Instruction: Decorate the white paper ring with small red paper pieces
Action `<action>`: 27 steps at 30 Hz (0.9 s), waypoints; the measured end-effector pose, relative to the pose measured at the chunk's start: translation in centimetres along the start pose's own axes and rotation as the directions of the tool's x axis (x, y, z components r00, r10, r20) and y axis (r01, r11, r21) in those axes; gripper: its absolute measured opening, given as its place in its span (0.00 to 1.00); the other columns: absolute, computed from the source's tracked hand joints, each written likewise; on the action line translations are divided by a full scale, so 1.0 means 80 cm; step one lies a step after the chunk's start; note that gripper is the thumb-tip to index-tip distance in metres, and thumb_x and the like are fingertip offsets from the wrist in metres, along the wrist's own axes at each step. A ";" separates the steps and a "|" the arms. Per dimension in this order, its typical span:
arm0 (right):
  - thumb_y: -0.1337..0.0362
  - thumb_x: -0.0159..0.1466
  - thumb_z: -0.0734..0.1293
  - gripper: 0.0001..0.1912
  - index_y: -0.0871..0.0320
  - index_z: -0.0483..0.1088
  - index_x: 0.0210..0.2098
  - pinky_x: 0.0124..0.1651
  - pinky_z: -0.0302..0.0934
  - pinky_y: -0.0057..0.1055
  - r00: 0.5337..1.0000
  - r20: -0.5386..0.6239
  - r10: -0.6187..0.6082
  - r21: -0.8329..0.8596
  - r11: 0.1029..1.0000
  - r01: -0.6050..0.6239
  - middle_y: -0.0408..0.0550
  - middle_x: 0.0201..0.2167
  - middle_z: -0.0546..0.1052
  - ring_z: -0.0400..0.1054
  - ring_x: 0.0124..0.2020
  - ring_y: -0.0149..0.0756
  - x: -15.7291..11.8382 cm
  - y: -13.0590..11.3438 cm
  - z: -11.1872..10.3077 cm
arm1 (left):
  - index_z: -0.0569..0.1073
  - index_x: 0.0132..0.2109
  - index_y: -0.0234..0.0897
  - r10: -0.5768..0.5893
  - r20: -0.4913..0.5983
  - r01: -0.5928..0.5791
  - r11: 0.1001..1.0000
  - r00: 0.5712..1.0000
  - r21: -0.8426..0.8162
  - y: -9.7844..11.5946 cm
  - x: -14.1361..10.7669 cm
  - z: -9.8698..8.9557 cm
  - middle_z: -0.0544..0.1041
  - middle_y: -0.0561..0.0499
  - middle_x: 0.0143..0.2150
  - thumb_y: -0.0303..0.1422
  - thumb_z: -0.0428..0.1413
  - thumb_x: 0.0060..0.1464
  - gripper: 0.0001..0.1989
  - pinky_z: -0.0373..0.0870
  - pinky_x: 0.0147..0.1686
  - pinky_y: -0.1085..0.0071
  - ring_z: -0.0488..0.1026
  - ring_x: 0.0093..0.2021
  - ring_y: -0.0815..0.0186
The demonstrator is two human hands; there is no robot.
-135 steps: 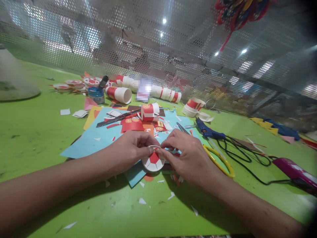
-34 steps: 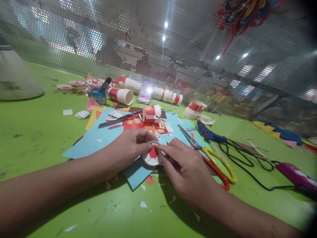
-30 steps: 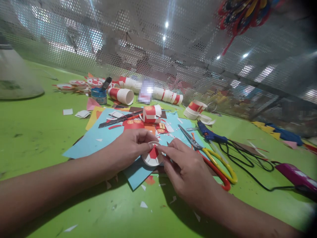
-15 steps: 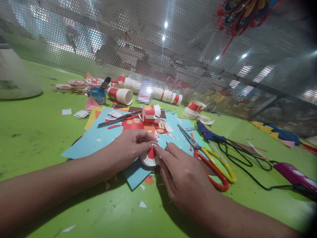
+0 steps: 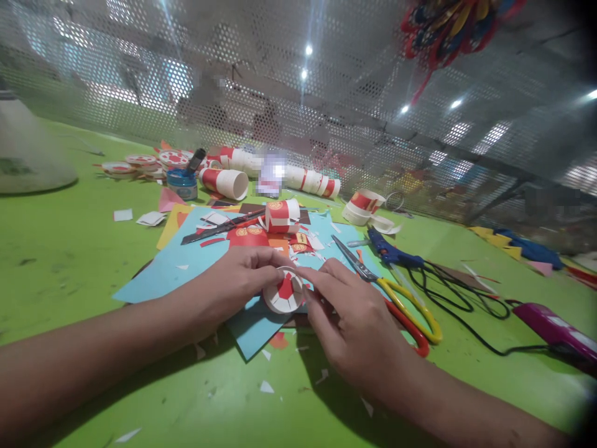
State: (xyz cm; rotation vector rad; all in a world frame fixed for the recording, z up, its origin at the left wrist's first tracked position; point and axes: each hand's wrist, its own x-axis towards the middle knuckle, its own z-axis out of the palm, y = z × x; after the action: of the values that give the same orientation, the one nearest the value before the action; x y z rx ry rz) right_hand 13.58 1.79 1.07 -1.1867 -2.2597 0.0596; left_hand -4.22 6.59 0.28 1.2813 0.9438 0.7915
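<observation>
A small round white paper disc [image 5: 283,297] with red pieces on its face is tilted toward me between my hands. My left hand [image 5: 249,270] pinches its upper left rim, thumb on the near side. At the right rim, my right hand [image 5: 347,311] has its fingers closed on the edge. Below and behind lie sheets of light blue paper [image 5: 163,267] strewn with red and white scraps. Just beyond the hands are a cut red-and-white paper cup [image 5: 282,216] and a black craft knife [image 5: 224,227]. Scissors [image 5: 401,298] with yellow and red handles lie beside my right hand.
A blue glue gun [image 5: 392,252] with a black cord lies to the right, near a purple device [image 5: 555,326]. At the back are paper cups [image 5: 226,183], a blue jar [image 5: 183,185] and red-and-white discs [image 5: 175,158]. A perforated screen [image 5: 242,93] stands behind the green table [image 5: 84,261].
My right hand's fingers have shifted outward and up along the rim, uncovering more of the disc's red pattern. The left hand keeps its hold. The whole view has shifted slightly.
</observation>
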 end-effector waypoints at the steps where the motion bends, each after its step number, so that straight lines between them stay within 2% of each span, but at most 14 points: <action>1: 0.71 0.67 0.58 0.13 0.65 0.73 0.42 0.30 0.55 0.33 1.000 -0.016 -0.001 0.014 1.000 0.002 0.48 0.30 0.66 0.61 0.29 0.35 0.001 0.001 -0.002 | 0.76 0.34 0.35 0.008 -0.005 -0.008 1.000 1.000 -0.004 -0.001 0.000 -0.001 0.77 0.53 0.29 0.33 0.58 0.49 0.06 0.65 0.31 0.74 0.70 0.29 0.70; 5: 0.72 0.66 0.58 0.12 0.63 0.74 0.38 0.32 0.55 0.33 1.000 0.007 -0.012 0.026 1.000 0.012 0.47 0.29 0.65 0.61 0.30 0.35 0.003 0.006 -0.004 | 0.76 0.31 0.36 0.025 0.013 -0.024 0.999 1.000 -0.046 -0.002 0.001 -0.003 0.72 0.56 0.23 0.31 0.58 0.49 0.04 0.61 0.27 0.77 0.66 0.24 0.73; 8: 0.73 0.65 0.59 0.11 0.62 0.74 0.39 0.33 0.56 0.33 0.997 0.072 -0.029 0.013 1.000 0.028 0.48 0.32 0.66 0.60 0.31 0.35 0.002 0.008 -0.005 | 0.76 0.32 0.35 -0.003 0.091 0.014 0.993 0.996 -0.116 0.000 0.001 -0.003 0.74 0.54 0.26 0.28 0.58 0.45 0.04 0.64 0.30 0.75 0.69 0.28 0.70; 11: 0.73 0.65 0.59 0.11 0.63 0.74 0.38 0.33 0.57 0.33 0.994 0.091 -0.054 -0.014 0.998 0.055 0.49 0.32 0.66 0.60 0.32 0.36 0.000 0.007 -0.005 | 0.75 0.32 0.34 0.003 0.143 0.016 0.992 0.990 -0.129 0.000 0.001 -0.004 0.75 0.53 0.30 0.26 0.59 0.42 0.06 0.66 0.35 0.72 0.72 0.32 0.67; 15: 0.73 0.66 0.58 0.13 0.64 0.74 0.41 0.34 0.58 0.34 0.993 0.099 -0.065 -0.016 0.998 0.066 0.51 0.33 0.66 0.60 0.33 0.37 0.000 0.006 -0.005 | 0.76 0.33 0.35 0.018 0.164 0.000 0.994 0.986 -0.110 -0.001 0.001 -0.007 0.76 0.53 0.31 0.25 0.59 0.43 0.06 0.67 0.41 0.69 0.73 0.37 0.64; 20: 0.72 0.67 0.58 0.13 0.63 0.74 0.43 0.34 0.58 0.34 0.994 0.102 -0.048 -0.007 0.999 0.049 0.50 0.32 0.66 0.59 0.32 0.36 0.000 0.006 -0.006 | 0.77 0.37 0.37 0.030 0.168 -0.018 0.998 0.985 -0.067 -0.002 0.001 -0.009 0.80 0.51 0.38 0.25 0.59 0.45 0.09 0.68 0.43 0.67 0.74 0.40 0.62; 27: 0.73 0.67 0.58 0.12 0.64 0.74 0.37 0.33 0.57 0.33 0.996 0.069 -0.060 0.044 0.997 0.057 0.48 0.31 0.65 0.60 0.31 0.35 0.001 0.006 -0.008 | 0.78 0.40 0.37 0.033 0.177 -0.016 0.995 0.984 -0.097 -0.006 0.002 -0.011 0.81 0.52 0.37 0.27 0.61 0.49 0.09 0.69 0.42 0.69 0.76 0.39 0.64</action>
State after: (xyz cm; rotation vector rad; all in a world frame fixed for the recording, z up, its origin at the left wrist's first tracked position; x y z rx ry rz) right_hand 14.24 2.02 1.47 -1.1121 -2.3420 0.1271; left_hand -4.94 7.00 -0.26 1.2598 0.7398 0.7193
